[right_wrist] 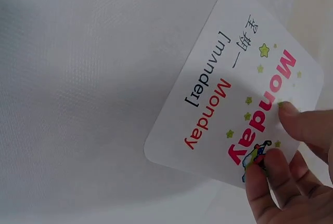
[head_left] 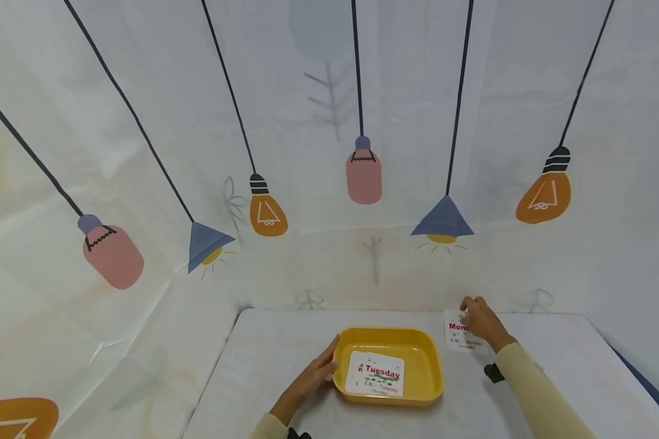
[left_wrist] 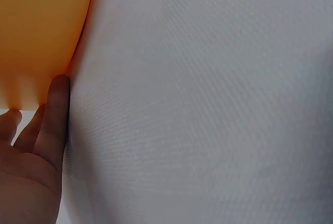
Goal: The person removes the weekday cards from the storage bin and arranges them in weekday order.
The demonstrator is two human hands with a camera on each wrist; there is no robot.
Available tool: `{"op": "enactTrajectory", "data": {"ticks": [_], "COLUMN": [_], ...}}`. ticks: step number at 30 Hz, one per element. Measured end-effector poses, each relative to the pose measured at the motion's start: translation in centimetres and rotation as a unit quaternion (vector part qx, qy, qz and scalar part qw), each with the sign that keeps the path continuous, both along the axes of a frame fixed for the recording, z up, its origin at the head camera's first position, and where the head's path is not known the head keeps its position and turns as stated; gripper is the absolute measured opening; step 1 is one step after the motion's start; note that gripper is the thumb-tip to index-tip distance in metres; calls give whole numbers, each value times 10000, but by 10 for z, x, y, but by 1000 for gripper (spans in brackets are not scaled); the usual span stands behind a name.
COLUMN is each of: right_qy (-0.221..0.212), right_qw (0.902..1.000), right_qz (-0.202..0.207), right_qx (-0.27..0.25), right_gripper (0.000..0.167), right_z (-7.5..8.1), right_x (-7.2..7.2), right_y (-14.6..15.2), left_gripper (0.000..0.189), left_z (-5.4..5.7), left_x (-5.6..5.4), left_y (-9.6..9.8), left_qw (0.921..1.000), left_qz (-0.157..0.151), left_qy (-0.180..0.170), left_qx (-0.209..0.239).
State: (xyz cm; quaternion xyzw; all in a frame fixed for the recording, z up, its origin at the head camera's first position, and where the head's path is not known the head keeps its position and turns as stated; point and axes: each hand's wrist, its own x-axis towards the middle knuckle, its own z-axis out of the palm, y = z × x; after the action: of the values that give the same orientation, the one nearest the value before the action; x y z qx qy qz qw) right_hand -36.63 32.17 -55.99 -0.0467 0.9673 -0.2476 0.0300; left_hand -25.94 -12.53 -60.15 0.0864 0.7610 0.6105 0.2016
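Note:
A yellow tray (head_left: 428, 366) sits on the white table, holding a white card with "Tuesday" (head_left: 381, 373) in red; another card's edge peeks from beneath. On the tray's left side rests my left hand (head_left: 313, 377), its fingers extended along the outer wall; the left wrist view shows these fingers (left_wrist: 54, 120) against the yellow side. Toward the back right, my right hand (head_left: 480, 320) holds the "Monday" card (head_left: 461, 341) by its upper part, with bent thumb and fingertips. In the right wrist view, those fingers (right_wrist: 278, 177) cover some of the card's picture.
The table (head_left: 285, 329) has a white cloth cover, and its back edge meets a pale wall sheet (head_left: 307, 268) printed with hanging lamps. Another side of the sheet slopes down on the left. Black straps (head_left: 493, 373) show at the wrists.

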Motion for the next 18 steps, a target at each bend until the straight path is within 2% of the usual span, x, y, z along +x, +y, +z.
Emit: {"op": "enactTrajectory", "data": {"ticks": [4,8,12,18], "right_qy": [-87,-84,18,-116], "right_qw": [9999,10000,9997,9993], "right_qz": [-58,26,211,279], "right_qx": [-4,16,95,209], "right_gripper": [39,39,28,14], "right_z": [-6,-11,-13,-26], "right_x": [-4,-5,-6,-8], "right_y": [0,-2,-4,1], "left_gripper": [60,61,61,62], "left_z": [0,-1,-3,-5], "left_x": [-2,-3,-4,-3], "left_y": [0,-1,-2,-1], "left_qw": [10000,10000,10000,10000], "left_qz": [2,2,20,45], "left_qy": [4,34,39,-10], "left_qx": [26,79,65,64]}}
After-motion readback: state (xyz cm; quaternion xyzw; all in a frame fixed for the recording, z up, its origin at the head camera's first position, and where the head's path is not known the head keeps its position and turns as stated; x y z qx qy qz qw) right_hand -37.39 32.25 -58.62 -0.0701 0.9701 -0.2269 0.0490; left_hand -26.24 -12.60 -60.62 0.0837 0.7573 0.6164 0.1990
